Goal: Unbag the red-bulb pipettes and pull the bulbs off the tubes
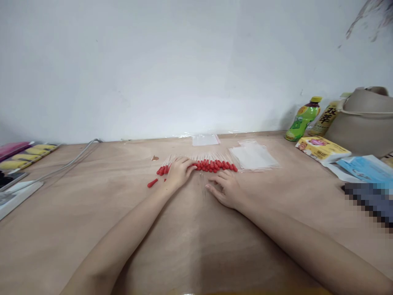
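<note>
Across the middle of the brown table lies a row of red-bulbed droppers (pixel 211 165) with thin clear stems pointing toward the wall. My left hand (pixel 180 170) rests over the left part of the row, its fingers bent at the red bulbs; what they pinch, if anything, is hidden. Just in front of the row is my right hand (pixel 225 188), with thumb and fingers apart and nothing visible between them. Thin clear tubes (pixel 203 185) lie between the hands. A loose red bulb (pixel 152 183) sits left of my left hand.
Clear plastic bags (pixel 254 155) lie right of the row, and another bag (pixel 205 140) lies behind it. At right are a green bottle (pixel 303 121), a yellow tissue pack (pixel 322 150), a blue packet (pixel 368 171) and a beige bag (pixel 362 121). A grey cable (pixel 73 160) runs at left.
</note>
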Available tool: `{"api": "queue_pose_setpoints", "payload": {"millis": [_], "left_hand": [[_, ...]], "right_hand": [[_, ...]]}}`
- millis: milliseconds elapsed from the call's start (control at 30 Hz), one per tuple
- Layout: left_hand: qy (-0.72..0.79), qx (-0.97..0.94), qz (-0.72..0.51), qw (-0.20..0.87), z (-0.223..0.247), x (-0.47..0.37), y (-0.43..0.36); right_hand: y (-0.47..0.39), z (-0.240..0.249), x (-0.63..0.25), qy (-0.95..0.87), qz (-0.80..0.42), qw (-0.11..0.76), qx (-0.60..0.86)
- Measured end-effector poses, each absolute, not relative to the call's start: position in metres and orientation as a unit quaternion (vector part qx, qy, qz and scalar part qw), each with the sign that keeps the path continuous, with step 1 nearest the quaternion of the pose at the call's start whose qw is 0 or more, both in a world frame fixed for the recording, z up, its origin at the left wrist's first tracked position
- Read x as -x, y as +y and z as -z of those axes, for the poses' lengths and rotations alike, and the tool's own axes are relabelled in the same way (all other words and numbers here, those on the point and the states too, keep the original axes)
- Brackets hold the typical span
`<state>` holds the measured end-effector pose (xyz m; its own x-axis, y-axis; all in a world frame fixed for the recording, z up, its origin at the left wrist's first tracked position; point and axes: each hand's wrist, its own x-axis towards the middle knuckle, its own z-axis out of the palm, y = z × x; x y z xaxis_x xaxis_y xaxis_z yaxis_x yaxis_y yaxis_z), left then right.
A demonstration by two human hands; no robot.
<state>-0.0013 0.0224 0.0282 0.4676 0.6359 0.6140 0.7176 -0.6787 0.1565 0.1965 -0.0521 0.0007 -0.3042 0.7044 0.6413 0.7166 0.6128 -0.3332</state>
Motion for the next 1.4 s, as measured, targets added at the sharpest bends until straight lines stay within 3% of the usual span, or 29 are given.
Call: {"api": "queue_pose_setpoints", "payload": {"millis": [133,267,367,467,667,1033,1267,1400], "left_hand": [[-0.442,0.763,0.471,0.026,-0.027,0.006,0.004],[-0.418,0.716,0.552,-0.090,-0.016,0.020,-0.022],[-0.388,0.725,0.526,-0.217,-0.006,0.029,-0.038],[-0.360,0.744,0.470,-0.308,-0.003,0.032,-0.048],[-0.333,0.765,0.425,-0.352,-0.005,0.027,-0.050],[-0.330,0.815,0.382,-0.285,-0.011,0.026,-0.056],[-0.300,0.883,0.358,-0.043,-0.016,0.012,-0.059],[-0.275,0.894,0.353,-0.001,-0.009,0.005,-0.054]], "right_hand": [[-0.048,0.001,-0.206,-0.785,0.002,0.428,0.448],[-0.047,0.004,-0.209,-0.756,0.014,0.477,0.447],[-0.049,0.006,-0.210,-0.763,0.042,0.478,0.433],[-0.053,0.007,-0.210,-0.818,0.056,0.423,0.386],[-0.053,0.007,-0.211,-0.850,0.039,0.403,0.337],[-0.053,0.003,-0.208,-0.884,-0.008,0.377,0.277],[-0.054,0.006,-0.204,-0.872,0.024,0.408,0.269],[-0.054,0.009,-0.202,-0.868,0.035,0.417,0.267]]}}
